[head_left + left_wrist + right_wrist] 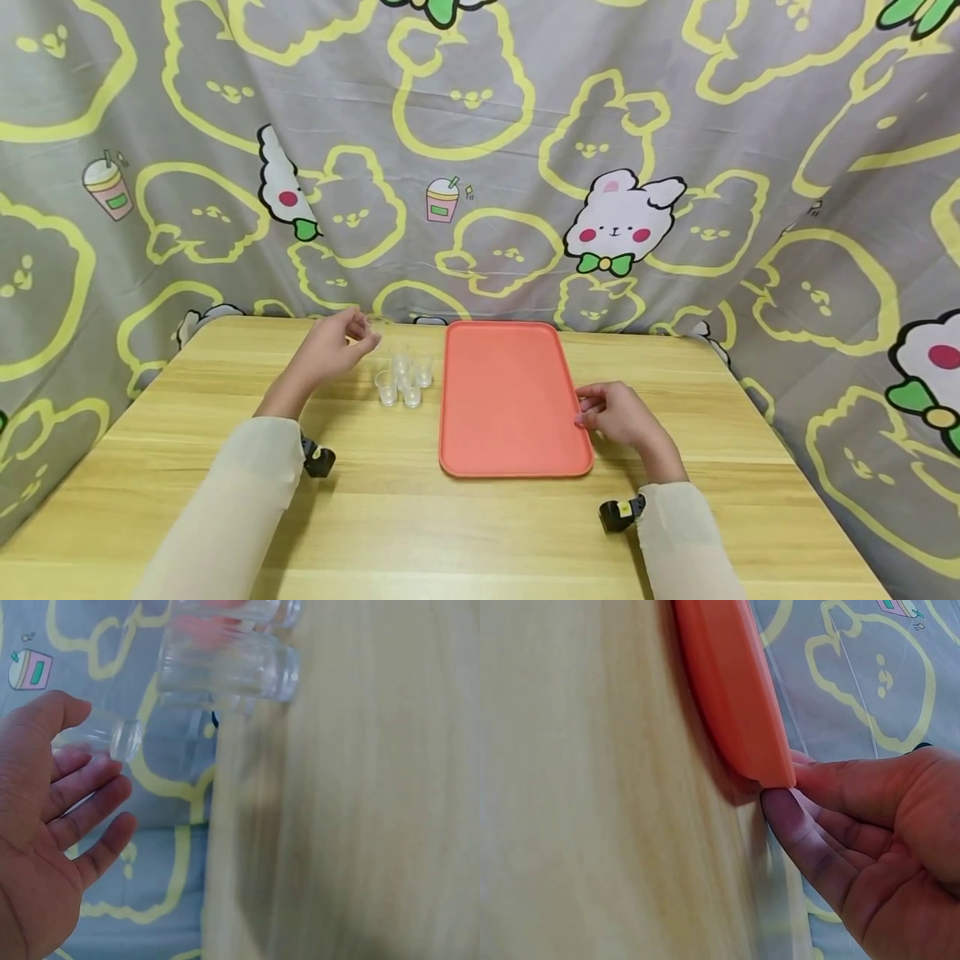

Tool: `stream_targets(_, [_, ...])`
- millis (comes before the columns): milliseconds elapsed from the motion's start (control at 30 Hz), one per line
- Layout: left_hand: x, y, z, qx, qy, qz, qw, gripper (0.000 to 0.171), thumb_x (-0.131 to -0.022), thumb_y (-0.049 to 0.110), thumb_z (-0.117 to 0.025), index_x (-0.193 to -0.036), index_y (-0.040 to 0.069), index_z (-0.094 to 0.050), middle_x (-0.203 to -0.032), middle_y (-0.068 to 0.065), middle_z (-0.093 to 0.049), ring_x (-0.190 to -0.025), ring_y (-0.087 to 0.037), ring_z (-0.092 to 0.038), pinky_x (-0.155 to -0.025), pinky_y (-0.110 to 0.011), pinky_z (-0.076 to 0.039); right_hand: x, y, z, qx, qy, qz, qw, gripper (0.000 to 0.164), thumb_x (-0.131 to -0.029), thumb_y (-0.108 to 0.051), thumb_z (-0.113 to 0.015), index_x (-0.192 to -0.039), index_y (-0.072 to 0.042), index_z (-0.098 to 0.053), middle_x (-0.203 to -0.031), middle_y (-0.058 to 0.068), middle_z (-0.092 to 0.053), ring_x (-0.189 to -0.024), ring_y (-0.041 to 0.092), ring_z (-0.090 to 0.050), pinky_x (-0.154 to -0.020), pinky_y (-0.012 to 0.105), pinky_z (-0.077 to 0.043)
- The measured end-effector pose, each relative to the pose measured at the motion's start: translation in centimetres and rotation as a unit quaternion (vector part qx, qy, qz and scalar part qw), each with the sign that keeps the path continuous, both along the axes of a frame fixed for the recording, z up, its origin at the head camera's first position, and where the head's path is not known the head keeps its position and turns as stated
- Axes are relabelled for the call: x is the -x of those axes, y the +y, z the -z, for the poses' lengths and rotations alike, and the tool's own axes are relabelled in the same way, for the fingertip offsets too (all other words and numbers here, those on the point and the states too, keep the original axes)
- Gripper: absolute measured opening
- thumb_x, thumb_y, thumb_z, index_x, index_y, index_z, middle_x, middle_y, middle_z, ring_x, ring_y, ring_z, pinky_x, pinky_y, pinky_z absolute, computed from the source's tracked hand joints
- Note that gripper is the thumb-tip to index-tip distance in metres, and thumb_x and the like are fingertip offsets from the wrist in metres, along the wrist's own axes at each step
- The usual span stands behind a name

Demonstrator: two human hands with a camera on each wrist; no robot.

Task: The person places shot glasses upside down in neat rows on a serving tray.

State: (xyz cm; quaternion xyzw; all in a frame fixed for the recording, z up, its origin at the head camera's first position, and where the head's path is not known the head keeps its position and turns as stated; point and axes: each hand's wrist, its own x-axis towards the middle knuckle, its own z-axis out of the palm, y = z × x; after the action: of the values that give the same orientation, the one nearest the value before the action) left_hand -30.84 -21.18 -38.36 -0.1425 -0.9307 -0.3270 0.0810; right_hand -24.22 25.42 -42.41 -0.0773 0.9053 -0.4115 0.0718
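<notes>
My left hand [336, 343] pinches a small clear shot glass [126, 739] between thumb and forefinger, the other fingers spread apart. It is raised at the far left part of the table, just beyond several more clear shot glasses [387, 389] clustered left of the tray. An orange rectangular tray [510, 400] lies lengthwise on the table. At its right side my right hand [621, 414] grips the rim, thumb and fingertips on either face of the edge in the right wrist view.
The light wooden table [480, 533] ends at a grey curtain [480, 183] printed with yellow cartoon outlines, which hangs along the back and both sides. A small black wrist camera [318, 460] sits at the left cuff, another black camera [618, 516] at the right.
</notes>
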Motion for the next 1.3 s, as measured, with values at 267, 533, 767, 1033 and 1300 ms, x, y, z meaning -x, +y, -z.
stream_targets(267, [0.5,2.3,-1.8,-0.020,0.037,0.016,0.9990,0.031,-0.098,0.031,-0.068,-0.112,0.004,-0.060,-0.098,-0.009,-0.069,-0.095,-0.027,-0.069,-0.081,-0.046,-0.055,-0.1,0.1,0.1,0.016,-0.005,-0.001,1.000,0.040,-0.091,0.011,-0.062,-0.131,0.014,-0.060,-0.096,0.012,-0.069,-0.086,0.020,-0.067,-0.067,0.031,-0.056])
stream_targets(533, [0.9,6.0,-3.7,-0.038,0.078,0.056,0.9947,0.023,-0.095,0.024,-0.067,-0.106,0.006,-0.060,-0.094,-0.007,-0.065,-0.087,-0.023,-0.066,-0.076,-0.040,-0.055,-0.1,0.2,0.1,0.014,-0.006,-0.001,1.000,0.040,-0.091,0.011,-0.062,-0.131,0.015,-0.060,-0.095,0.012,-0.068,-0.085,0.021,-0.067,-0.068,0.031,-0.057])
stream_targets(767, [1.7,9.0,-4.9,-0.032,0.099,0.089,0.9906,0.020,-0.092,0.021,-0.067,-0.102,0.005,-0.061,-0.089,-0.009,-0.061,-0.078,-0.022,-0.060,-0.070,-0.038,-0.051,-0.1,0.0,0.1,0.014,-0.006,0.001,1.000,0.039,-0.091,0.012,-0.062,-0.130,0.014,-0.060,-0.095,0.012,-0.068,-0.085,0.020,-0.067,-0.070,0.033,-0.059])
stream_targets(1033, [3.0,12.2,-5.3,-0.021,0.096,0.140,0.9853,0.015,-0.083,0.012,-0.061,-0.096,0.005,-0.060,-0.083,-0.008,-0.056,-0.072,-0.020,-0.049,-0.067,-0.035,-0.043,-0.1,-0.2,0.1,0.016,-0.012,0.006,1.000,0.039,-0.090,0.011,-0.063,-0.130,0.013,-0.061,-0.096,0.012,-0.068,-0.085,0.020,-0.067,-0.070,0.033,-0.058])
stream_targets(1300, [3.7,15.4,-5.2,0.012,0.071,0.165,0.9837,0.021,-0.094,0.019,-0.067,-0.107,0.004,-0.063,-0.099,-0.008,-0.066,-0.087,-0.021,-0.062,-0.082,-0.039,-0.054,-0.1,-0.2,0.1,0.021,-0.016,0.007,1.000,0.039,-0.089,0.013,-0.062,-0.129,0.014,-0.061,-0.096,0.013,-0.068,-0.085,0.020,-0.067,-0.072,0.034,-0.060])
